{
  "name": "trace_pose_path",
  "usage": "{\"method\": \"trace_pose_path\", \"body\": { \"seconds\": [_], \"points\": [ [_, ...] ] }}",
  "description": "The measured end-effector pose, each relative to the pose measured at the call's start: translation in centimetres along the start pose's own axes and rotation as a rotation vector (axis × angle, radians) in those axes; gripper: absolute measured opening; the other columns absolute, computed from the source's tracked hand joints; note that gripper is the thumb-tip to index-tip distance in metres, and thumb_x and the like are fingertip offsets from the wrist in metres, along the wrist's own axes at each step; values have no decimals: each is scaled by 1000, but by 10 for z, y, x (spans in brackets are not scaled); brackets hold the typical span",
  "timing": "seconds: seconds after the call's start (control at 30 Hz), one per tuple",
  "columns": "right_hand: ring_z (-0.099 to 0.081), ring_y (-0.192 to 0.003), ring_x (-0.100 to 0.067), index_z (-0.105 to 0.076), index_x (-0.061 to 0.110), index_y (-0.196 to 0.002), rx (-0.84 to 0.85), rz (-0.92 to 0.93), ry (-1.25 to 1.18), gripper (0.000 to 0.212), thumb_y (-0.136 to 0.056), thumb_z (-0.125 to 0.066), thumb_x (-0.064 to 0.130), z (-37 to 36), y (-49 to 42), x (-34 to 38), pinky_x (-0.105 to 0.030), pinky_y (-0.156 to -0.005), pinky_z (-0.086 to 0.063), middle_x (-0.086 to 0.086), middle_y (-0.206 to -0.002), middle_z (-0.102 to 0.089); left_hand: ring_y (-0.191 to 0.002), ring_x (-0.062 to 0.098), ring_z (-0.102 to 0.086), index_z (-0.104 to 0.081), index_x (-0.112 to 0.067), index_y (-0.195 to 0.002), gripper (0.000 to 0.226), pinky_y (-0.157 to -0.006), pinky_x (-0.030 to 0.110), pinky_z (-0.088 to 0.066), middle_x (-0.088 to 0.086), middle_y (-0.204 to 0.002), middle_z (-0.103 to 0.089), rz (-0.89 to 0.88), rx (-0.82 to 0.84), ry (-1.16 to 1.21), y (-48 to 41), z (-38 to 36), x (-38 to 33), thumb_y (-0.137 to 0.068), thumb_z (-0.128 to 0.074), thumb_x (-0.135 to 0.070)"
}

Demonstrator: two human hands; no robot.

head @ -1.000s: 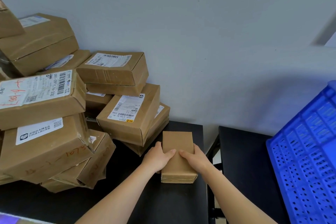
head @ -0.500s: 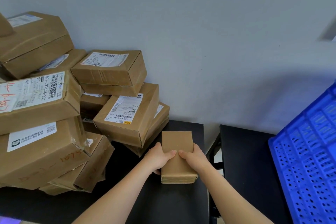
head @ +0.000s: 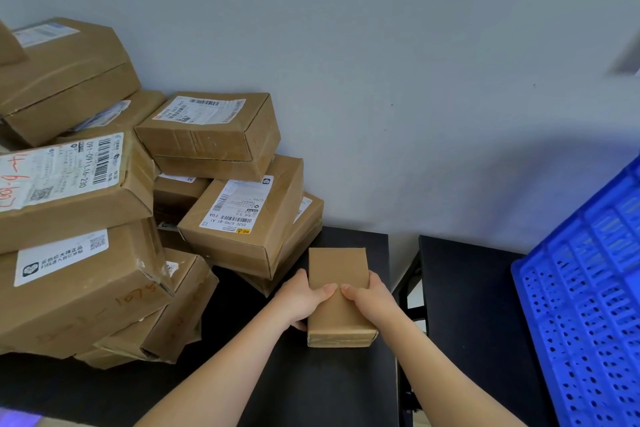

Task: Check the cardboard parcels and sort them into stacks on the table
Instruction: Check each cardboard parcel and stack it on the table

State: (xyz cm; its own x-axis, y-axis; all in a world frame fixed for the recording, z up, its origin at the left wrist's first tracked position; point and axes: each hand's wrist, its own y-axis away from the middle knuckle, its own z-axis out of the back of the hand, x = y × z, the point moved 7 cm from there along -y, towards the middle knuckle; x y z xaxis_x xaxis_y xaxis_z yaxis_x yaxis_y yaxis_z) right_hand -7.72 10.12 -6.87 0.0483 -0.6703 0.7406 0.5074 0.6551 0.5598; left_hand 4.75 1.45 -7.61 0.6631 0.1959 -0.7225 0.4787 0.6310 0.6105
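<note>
A small plain cardboard parcel [head: 337,267] with no label on its top lies at the right end of the black table [head: 311,388]. My left hand [head: 301,300] grips its left side with the thumb over the top. My right hand [head: 369,302] grips its right side the same way, and the two thumbs almost meet on the top face. A pile of several labelled cardboard parcels [head: 239,215] is heaped against the wall at the left, with its nearest box just behind the small parcel.
A second black table [head: 464,322] stands to the right across a narrow gap. A blue perforated plastic crate [head: 588,305] rests on it at the far right. A grey wall [head: 381,62] closes the back.
Both hands keep their grip on the small parcel, which stays in the same spot. The view has drifted slightly to the right.
</note>
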Motion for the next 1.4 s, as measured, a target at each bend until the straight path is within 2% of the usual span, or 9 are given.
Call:
{"method": "trace_pose_path", "body": {
  "seconds": [0.17,0.37,0.6,0.77,0.87,0.93,1.1,1.2,1.4],
  "points": [
    [-50,-118,-24,-18,18,-148,-5,5,20,71,-92,-58,34,-1,1,1,-38,-98,-44,-6,-137,-46,-103,19,-52,-39,-19,-122,47,-70,38,-54,2,-122,-51,-11,-15,-6,1,0,0,-89,-61,-43],
    [-50,-119,-26,-18,17,-149,-5,-6,-18,73,-91,-60,34,0,4,0,-43,-103,-42,-7,-137,-46,-107,21,-54,-39,-19,-126,50,-78,43,-55,2,-124,-52,-18,-24,20,6,0,0,-89,-61,-44],
    [-53,-115,-25,-30,15,-143,21,-9,-92,63,-90,-62,27,1,8,1,-44,-102,-44,-7,-131,-51,-106,20,-55,-42,-17,-127,51,-82,42,-56,2,-121,-54,-53,-41,-38,9,2,-2,-89,-59,-47],
    [-56,-108,-24,-36,15,-139,32,-28,-228,56,-91,-63,24,4,9,-3,-41,-97,-47,-5,-124,-55,-118,21,-52,-37,-21,-142,59,-97,43,-48,1,-131,-54,-139,-93,-87,13,9,-9,-95,-37,-57],
    [-56,-106,-23,-37,16,-138,21,-40,-260,55,-90,-63,24,8,8,-4,-40,-95,-47,-4,-120,-55,-117,21,-51,-44,-24,-138,50,-93,41,-50,0,-128,-55,-172,-102,-65,14,11,-14,-100,-25,-50],
    [-56,-105,-23,-37,16,-139,15,-45,-270,56,-90,-63,24,10,6,-4,-40,-93,-47,-3,-120,-55,-119,21,-50,-47,-23,-135,45,-98,43,-46,1,-129,-55,-207,-130,-85,16,13,-17,-103,-23,-43],
    [-56,-102,-22,-36,17,-137,28,-57,-318,54,-90,-63,25,13,4,-3,-39,-89,-47,-2,-115,-55,-129,21,-44,-39,-23,-143,44,-107,42,-38,1,-141,-48,-255,-206,-98,17,19,-22,-104,-28,-36],
    [-57,-99,-23,-39,17,-134,54,-83,-387,51,-90,-63,25,12,4,-3,-38,-83,-47,-4,-114,-57,-129,23,-43,-35,-21,-145,49,-107,41,-37,5,-141,-46,-219,-207,-100,16,20,-23,-102,-26,-44],
    [-59,-96,-22,-42,19,-132,76,-67,-443,46,-91,-62,22,11,4,-3,-32,-66,-46,-3,-110,-59,-129,27,-41,-21,-23,-150,68,-103,51,-42,5,-145,-39,-51,-86,130,14,14,-13,-94,-31,-61]
  ]
}}
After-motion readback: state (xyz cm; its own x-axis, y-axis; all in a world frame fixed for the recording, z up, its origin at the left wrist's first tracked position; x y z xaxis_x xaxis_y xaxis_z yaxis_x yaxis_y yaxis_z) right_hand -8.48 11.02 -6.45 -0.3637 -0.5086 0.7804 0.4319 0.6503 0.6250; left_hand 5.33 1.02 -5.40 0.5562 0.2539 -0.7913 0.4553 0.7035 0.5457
